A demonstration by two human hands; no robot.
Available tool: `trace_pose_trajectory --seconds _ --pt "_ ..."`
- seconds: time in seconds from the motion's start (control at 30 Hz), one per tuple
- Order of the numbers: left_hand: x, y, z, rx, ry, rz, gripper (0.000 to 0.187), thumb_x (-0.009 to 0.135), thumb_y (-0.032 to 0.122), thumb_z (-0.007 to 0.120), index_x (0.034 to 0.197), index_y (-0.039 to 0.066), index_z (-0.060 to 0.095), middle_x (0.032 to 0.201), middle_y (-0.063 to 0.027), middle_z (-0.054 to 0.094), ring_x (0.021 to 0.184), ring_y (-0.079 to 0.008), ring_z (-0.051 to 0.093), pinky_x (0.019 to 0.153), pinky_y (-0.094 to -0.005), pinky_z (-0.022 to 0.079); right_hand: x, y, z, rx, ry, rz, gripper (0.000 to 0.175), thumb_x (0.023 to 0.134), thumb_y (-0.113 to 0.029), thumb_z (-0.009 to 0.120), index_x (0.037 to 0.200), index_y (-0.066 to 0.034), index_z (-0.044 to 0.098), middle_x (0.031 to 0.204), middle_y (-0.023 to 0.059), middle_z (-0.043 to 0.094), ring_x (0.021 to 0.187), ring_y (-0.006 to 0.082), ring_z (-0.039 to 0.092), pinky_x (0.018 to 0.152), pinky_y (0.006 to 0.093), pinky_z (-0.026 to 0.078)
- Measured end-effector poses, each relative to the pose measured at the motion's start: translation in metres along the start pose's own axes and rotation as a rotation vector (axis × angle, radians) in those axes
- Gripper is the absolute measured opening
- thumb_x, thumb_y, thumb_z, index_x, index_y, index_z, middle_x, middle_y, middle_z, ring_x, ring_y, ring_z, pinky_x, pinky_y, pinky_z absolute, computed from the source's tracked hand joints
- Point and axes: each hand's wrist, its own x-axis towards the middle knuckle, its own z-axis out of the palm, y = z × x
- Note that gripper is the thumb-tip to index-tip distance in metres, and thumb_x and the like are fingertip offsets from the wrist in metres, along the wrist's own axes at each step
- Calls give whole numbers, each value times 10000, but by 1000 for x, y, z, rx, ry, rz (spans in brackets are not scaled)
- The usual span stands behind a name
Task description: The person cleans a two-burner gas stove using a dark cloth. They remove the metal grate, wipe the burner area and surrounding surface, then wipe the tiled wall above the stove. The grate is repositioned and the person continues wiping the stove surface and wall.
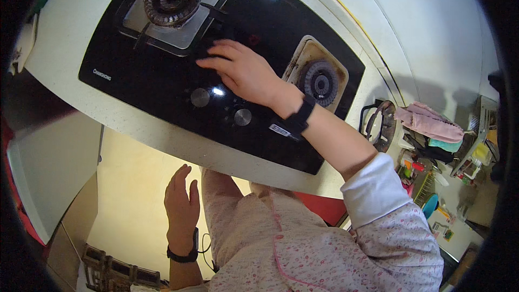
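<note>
A black glass Changhong gas cooktop (251,138) is set in the pale speckled countertop. My right hand (247,73) reaches over its middle from the right, holding nothing, fingers slightly spread and bent. Whether its fingertips touch the glass, I cannot tell. To its left is a burner (173,2) on a square metal drip tray, with dark support prongs around it. Beyond my wrist, another burner (320,83) sits in a browned, stained tray. Two round knobs (200,97) (243,117) lie just below the hand. My left hand (181,202) hangs beneath the counter's front edge, holding nothing, thumb apart.
Right of the cooktop, a dark round pan support (383,125) stands near the tiled wall (429,20). A pink cloth (432,123) and cluttered kitchenware lie beyond it. A pale door panel (54,170) is at the left. A dark rack (117,271) stands at lower left.
</note>
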Motion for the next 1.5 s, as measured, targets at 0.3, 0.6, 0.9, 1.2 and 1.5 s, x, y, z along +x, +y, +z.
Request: trace_pose_trajectory --seconds 0.3,0.6,0.9,1.2,1.5 --pt "9 15 12 -23 -40 48 350 963 61 610 1306 12 568 1321 -198 643 1214 -390 616 1010 -468 495 -139 -32 -46 -10 -183 222 515 813 32 665 1308 -111 658 1357 160 589 1318 362 531 1065 431 495" --pt "1 25 25 -40 -80 61 343 983 104 602 1309 4 570 1318 -206 641 1202 -401 618 1010 -477 493 -241 -90 -94 3 -526 561 444 747 10 690 1181 -83 699 1200 142 640 1166 317 598 963 412 535" --pt "12 29 19 -30 -107 64 345 1004 118 579 1327 -2 561 1331 -218 633 1208 -406 615 1016 -476 490 -55 7 -100 78 49 165 377 859 14 604 1206 -101 697 1225 134 643 1193 310 587 977 407 525" --pt "26 10 -8 -25 -155 -11 365 985 80 600 1340 6 559 1366 -206 618 1250 -389 597 1034 -476 484 -42 44 -52 -118 -94 78 367 890 -85 677 1252 -144 688 1299 119 645 1277 303 581 1024 413 541" --pt "50 -4 -32 2 -173 86 358 981 68 601 1332 7 565 1340 -199 633 1232 -378 610 1004 -464 501 -39 124 -105 -367 -34 423 298 866 -51 697 1158 -104 668 1104 127 679 1063 371 637 906 439 541"
